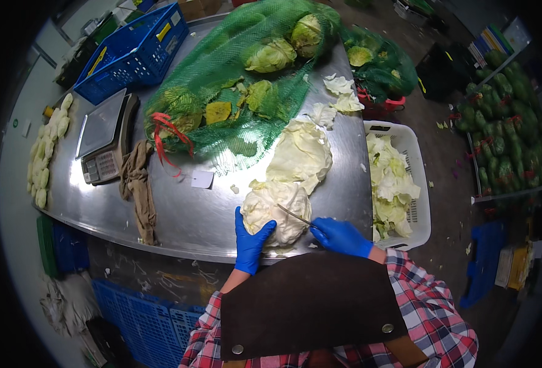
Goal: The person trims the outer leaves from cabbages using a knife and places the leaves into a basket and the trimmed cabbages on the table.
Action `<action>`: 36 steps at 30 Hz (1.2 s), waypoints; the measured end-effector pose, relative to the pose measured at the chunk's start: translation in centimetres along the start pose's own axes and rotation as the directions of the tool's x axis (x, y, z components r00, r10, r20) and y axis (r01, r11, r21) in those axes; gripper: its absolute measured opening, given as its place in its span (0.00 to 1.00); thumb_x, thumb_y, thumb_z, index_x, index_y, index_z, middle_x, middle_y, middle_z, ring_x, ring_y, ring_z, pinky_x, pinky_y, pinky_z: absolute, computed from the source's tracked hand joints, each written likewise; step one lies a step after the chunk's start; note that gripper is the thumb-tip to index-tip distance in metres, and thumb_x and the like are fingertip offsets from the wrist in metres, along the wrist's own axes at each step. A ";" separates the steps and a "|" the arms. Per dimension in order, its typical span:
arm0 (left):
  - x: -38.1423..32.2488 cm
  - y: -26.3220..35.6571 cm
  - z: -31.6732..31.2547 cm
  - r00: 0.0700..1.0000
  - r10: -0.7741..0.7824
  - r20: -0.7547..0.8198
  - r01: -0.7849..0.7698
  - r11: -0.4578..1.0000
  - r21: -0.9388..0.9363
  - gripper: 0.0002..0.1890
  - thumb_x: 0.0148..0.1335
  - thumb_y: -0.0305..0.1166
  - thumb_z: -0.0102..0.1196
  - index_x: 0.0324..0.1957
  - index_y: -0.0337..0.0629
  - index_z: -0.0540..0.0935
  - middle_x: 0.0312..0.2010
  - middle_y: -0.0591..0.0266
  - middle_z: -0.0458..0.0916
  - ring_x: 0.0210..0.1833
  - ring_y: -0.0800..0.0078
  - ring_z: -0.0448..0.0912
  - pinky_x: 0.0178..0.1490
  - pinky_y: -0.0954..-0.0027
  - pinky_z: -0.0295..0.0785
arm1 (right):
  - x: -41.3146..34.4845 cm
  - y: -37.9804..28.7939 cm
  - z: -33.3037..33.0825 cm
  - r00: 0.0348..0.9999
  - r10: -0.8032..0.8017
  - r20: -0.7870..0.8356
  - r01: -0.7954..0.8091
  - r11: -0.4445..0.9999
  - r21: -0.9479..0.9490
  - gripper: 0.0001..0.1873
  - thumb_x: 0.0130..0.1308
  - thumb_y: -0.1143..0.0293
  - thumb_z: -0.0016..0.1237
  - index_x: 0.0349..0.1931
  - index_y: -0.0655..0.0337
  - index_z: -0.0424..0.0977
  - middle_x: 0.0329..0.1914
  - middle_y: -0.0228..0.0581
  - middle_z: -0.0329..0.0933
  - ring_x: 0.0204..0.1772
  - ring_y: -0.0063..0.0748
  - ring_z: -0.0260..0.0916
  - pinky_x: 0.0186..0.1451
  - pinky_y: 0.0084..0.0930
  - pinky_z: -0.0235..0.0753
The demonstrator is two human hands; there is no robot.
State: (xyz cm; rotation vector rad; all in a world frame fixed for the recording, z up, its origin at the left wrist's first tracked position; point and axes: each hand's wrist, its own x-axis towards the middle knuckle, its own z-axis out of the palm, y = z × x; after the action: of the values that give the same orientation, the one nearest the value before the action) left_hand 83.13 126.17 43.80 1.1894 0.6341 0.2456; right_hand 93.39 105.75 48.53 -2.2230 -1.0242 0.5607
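Observation:
A pale, trimmed cabbage head [271,204] sits at the front edge of the stainless steel table [197,216]. My left hand [251,239], in a blue glove, steadies it from the near left side, thumb and fingers spread around it. A knife [295,215] is gripped in my gloved right hand [340,235], at the right of the head. Its thin blade lies across the upper face of the cabbage; whether it cuts in I cannot tell. Large peeled cabbage leaves [301,152] lie just behind the head.
A green mesh sack [234,50] of cabbages covers the table's back. At left are a scale [103,138], a brown cloth [138,193], a blue crate [133,55] and pale green vegetables [48,152]. A white basket [422,202] of cabbage leaves stands right of the table.

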 end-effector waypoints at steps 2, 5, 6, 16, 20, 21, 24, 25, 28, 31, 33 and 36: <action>0.0 0.0 0.0 1.000 -0.002 -0.002 0.002 1.000 0.006 0.48 0.44 0.27 0.67 0.63 0.33 0.49 0.55 0.51 0.63 0.55 0.67 0.66 0.56 0.70 0.65 | 1.0 0.1 0.7 0.999 0.000 -0.040 -0.001 0.999 -0.037 0.08 0.63 0.62 0.40 0.36 0.54 0.68 0.28 0.46 0.72 0.29 0.52 0.71 0.30 0.42 0.70; 0.0 0.3 -0.2 1.000 -0.017 -0.013 0.018 1.000 0.013 0.48 0.44 0.27 0.67 0.63 0.33 0.48 0.55 0.51 0.63 0.56 0.67 0.66 0.57 0.70 0.64 | 0.5 1.9 1.5 0.999 0.038 -0.007 -0.039 0.993 -0.113 0.08 0.62 0.62 0.40 0.37 0.53 0.68 0.29 0.46 0.72 0.28 0.52 0.70 0.30 0.42 0.70; -0.1 0.3 0.0 1.000 -0.026 -0.013 0.026 1.000 -0.009 0.48 0.44 0.27 0.67 0.63 0.33 0.48 0.55 0.51 0.63 0.56 0.67 0.66 0.57 0.70 0.64 | -0.4 2.7 1.4 0.998 0.066 0.022 -0.062 0.987 -0.145 0.09 0.62 0.62 0.40 0.38 0.53 0.69 0.29 0.46 0.72 0.29 0.52 0.70 0.30 0.42 0.70; 0.4 -0.6 -0.6 1.000 -0.001 0.000 0.001 0.999 0.049 0.49 0.43 0.27 0.68 0.63 0.35 0.48 0.55 0.51 0.64 0.55 0.66 0.66 0.56 0.69 0.65 | 3.6 -2.3 -0.8 0.997 0.073 -0.006 -0.073 0.997 0.039 0.31 0.64 0.53 0.38 0.66 0.45 0.45 0.58 0.53 0.61 0.42 0.53 0.72 0.40 0.37 0.74; 0.6 -0.7 0.0 0.999 0.025 0.021 -0.027 0.996 0.083 0.50 0.43 0.28 0.68 0.63 0.35 0.47 0.55 0.50 0.63 0.56 0.65 0.66 0.57 0.68 0.64 | 7.3 3.7 1.1 0.967 0.245 0.067 -0.254 0.921 0.294 0.30 0.66 0.50 0.35 0.65 0.48 0.49 0.47 0.51 0.70 0.35 0.42 0.75 0.38 0.31 0.74; 0.2 -0.9 -0.3 1.000 0.005 0.024 -0.006 0.998 0.055 0.50 0.43 0.28 0.68 0.63 0.35 0.48 0.56 0.50 0.63 0.56 0.65 0.66 0.57 0.68 0.64 | 7.2 4.9 0.6 0.934 0.334 0.124 -0.356 0.853 0.382 0.29 0.66 0.50 0.34 0.65 0.50 0.50 0.42 0.49 0.72 0.33 0.38 0.74 0.37 0.29 0.74; 0.6 -0.1 -0.6 0.998 -0.022 0.052 0.021 1.000 0.008 0.50 0.42 0.29 0.68 0.63 0.34 0.48 0.56 0.49 0.63 0.56 0.65 0.66 0.57 0.68 0.65 | 6.7 6.3 -1.9 0.774 0.535 0.338 -0.633 0.655 0.412 0.28 0.67 0.50 0.33 0.63 0.53 0.53 0.31 0.42 0.74 0.27 0.27 0.71 0.37 0.23 0.72; 1.1 0.6 -0.6 0.997 -0.030 0.074 0.028 0.999 0.020 0.50 0.42 0.29 0.68 0.63 0.34 0.48 0.56 0.49 0.63 0.56 0.64 0.66 0.57 0.68 0.65 | 6.4 6.6 -0.5 0.885 0.429 0.181 -0.456 0.720 0.524 0.28 0.67 0.52 0.35 0.65 0.49 0.50 0.31 0.45 0.74 0.29 0.32 0.72 0.39 0.27 0.72; 1.2 0.1 -0.3 0.998 -0.021 0.053 0.017 0.996 0.083 0.51 0.41 0.30 0.69 0.63 0.33 0.47 0.56 0.48 0.63 0.56 0.64 0.66 0.57 0.68 0.64 | 5.1 2.3 -0.4 0.982 0.145 -0.122 -0.106 0.954 0.280 0.35 0.66 0.55 0.37 0.68 0.45 0.36 0.48 0.61 0.70 0.42 0.51 0.73 0.43 0.38 0.71; 1.6 -0.9 -0.6 0.997 0.049 0.053 -0.058 0.982 0.182 0.48 0.42 0.30 0.68 0.61 0.34 0.51 0.54 0.49 0.64 0.55 0.64 0.67 0.56 0.68 0.65 | 4.8 -0.8 0.3 0.987 0.161 -0.011 -0.159 0.982 0.097 0.35 0.65 0.52 0.36 0.67 0.43 0.35 0.62 0.63 0.53 0.45 0.59 0.70 0.44 0.41 0.72; 1.7 -1.1 -0.4 0.993 0.111 0.047 -0.119 0.961 0.249 0.39 0.45 0.26 0.65 0.58 0.39 0.57 0.51 0.54 0.67 0.53 0.67 0.68 0.54 0.69 0.67 | 5.7 -1.0 -0.3 0.977 0.205 0.062 -0.207 0.978 0.014 0.33 0.65 0.51 0.35 0.67 0.45 0.40 0.63 0.61 0.51 0.44 0.59 0.70 0.44 0.42 0.73; 1.4 -1.0 -0.1 0.995 0.098 0.002 -0.095 0.955 0.280 0.38 0.45 0.26 0.65 0.57 0.39 0.58 0.51 0.54 0.67 0.53 0.68 0.68 0.54 0.70 0.67 | 6.2 1.2 0.7 0.996 0.080 -0.050 -0.075 0.993 0.093 0.29 0.66 0.52 0.35 0.64 0.50 0.50 0.59 0.60 0.58 0.48 0.58 0.68 0.48 0.39 0.71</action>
State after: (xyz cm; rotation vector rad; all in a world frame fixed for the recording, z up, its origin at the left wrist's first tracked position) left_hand 84.07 126.60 42.35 1.4948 0.6356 0.2507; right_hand 97.36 110.25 46.45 -2.1923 -0.8711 0.5669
